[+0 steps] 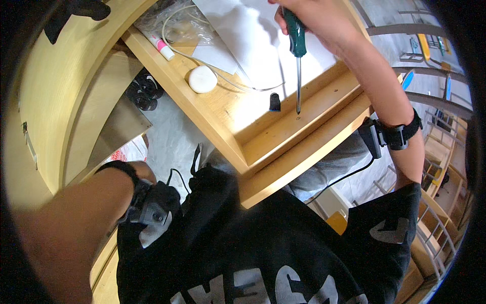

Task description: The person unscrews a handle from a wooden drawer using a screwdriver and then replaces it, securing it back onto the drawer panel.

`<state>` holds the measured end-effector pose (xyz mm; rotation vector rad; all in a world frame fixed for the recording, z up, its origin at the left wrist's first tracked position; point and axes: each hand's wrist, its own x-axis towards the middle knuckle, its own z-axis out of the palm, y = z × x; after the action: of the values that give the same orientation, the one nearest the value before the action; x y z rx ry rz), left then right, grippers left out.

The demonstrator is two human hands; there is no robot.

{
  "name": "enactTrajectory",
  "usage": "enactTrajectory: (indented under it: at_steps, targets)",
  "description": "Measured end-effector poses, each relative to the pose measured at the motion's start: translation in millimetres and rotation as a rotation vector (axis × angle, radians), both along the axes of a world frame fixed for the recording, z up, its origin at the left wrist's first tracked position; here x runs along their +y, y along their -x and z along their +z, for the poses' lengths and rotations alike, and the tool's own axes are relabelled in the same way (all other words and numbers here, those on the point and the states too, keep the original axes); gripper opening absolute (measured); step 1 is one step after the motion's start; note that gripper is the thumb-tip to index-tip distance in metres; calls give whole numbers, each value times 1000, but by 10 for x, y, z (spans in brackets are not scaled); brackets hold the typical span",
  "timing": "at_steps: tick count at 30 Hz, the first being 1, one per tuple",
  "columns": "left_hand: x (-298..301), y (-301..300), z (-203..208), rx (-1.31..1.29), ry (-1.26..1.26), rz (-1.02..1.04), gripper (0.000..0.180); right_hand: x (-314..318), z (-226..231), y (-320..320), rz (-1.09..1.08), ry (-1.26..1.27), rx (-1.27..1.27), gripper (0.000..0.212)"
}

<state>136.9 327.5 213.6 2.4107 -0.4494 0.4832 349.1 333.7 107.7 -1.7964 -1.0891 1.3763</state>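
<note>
A screwdriver (298, 45) with a dark green handle is gripped in my right hand (316, 23), at the top of the view. Its shaft points down, and its tip sits at or just above a small screw or hole (298, 118) in the inner ledge of a wooden drawer (202, 124). Farther right along that ledge is a second small hole (335, 90). My left hand (146, 171) hangs low beside the drawer, left of my body. Its wrist strap and device cover most of it, and its fingers are hidden.
Inside the drawer lie a white round object (202, 79), a white and pink tube (163, 49), a small black piece (275, 102), a pale cable, clear plastic and white sheets. Dark shoes (144, 91) stand on the floor at left. Metal frames (430, 76) rise at right.
</note>
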Motion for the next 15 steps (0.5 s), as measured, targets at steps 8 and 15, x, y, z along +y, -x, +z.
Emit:
enactTrajectory:
  at_steps: [8,15]
  targets:
    - [102,-73,-968,9,823,472,44,11,-196,-118,-62,-15,-50,43]
    - [484,-403,-974,96,1122,437,30,13,-301,-146,18,-144,188,29]
